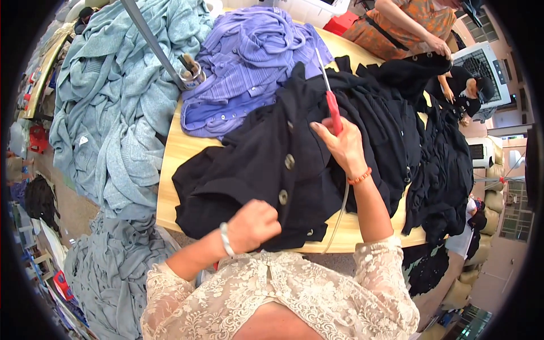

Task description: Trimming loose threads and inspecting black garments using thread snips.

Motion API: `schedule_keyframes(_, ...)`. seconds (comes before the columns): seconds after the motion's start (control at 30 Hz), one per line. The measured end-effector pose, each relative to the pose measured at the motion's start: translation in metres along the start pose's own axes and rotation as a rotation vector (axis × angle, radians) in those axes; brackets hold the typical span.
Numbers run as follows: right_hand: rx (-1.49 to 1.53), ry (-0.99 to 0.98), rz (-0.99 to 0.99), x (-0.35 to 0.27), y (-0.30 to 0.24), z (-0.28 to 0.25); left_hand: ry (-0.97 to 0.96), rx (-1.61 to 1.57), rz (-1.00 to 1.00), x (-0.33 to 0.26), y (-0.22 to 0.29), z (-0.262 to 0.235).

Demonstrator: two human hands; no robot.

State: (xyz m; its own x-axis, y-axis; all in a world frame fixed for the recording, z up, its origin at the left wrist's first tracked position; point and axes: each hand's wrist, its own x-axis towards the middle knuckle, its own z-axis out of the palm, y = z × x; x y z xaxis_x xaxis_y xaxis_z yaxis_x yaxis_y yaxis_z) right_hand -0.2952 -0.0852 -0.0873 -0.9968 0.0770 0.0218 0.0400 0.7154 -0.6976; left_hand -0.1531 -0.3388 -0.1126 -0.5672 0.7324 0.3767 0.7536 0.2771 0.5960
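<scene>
A black garment [249,164] with large buttons lies spread on the light wooden table [168,187] before me. My right hand [343,144] is raised over it, wrapped round a red-handled tool [333,110] with a long thin metal rod pointing away from me. A pale cord [340,218] hangs below that hand to the table's near edge. My left hand [253,225] is curled closed at the garment's near side, beside the button row. What its fingers hold, if anything, is hidden.
Purple knitwear [249,56] is heaped beyond the garment, beside a jar of tools [191,76] and a grey pole [150,39]. Light blue-green knits [113,113] pile at left. More black clothes [442,164] lie at right, where a co-worker's hand [437,45] grips black cloth.
</scene>
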Motion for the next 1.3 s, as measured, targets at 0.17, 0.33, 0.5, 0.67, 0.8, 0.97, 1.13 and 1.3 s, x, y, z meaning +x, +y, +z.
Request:
schedule_keyframes(0.17, -0.452, -0.114, 0.010, -0.003, -0.010, 0.044, -0.110, 0.006, -0.168, -0.051, 0.026, 0.070)
schedule_keyframes(0.33, -0.544, 0.038, 0.041, 0.001, 0.067, 0.069, -0.024, 0.006, -0.256, -0.071, 0.017, 0.057)
schedule_keyframes(0.5, -0.637, 0.123, 0.260, 0.005, 0.120, 0.024, 0.260, 0.261, -0.442, -0.073, 0.004, 0.007)
schedule_keyframes(0.67, -0.451, 0.077, 0.465, -0.005, 0.130, 0.017, 0.333, 0.567, -0.477, -0.076, -0.018, -0.049)
schedule_keyframes(0.8, -0.174, 0.079, 0.365, -0.009, 0.149, 0.019, 0.520, 0.616, -0.464, -0.078, -0.030, -0.076)
schedule_keyframes(0.97, 0.287, -0.227, 0.352, -0.043, 0.081, -0.028, 0.474, 0.582, -0.644, -0.119, -0.008, -0.078)
schedule_keyframes(1.13, 0.343, -0.024, 0.424, -0.108, 0.063, -0.145, 0.557, 0.193, -0.605, -0.129, -0.007, -0.039)
schedule_keyframes(1.3, -0.660, 0.167, 0.187, -0.074, 0.137, -0.140, 0.295, 0.309, -0.531, -0.124, -0.006, 0.009)
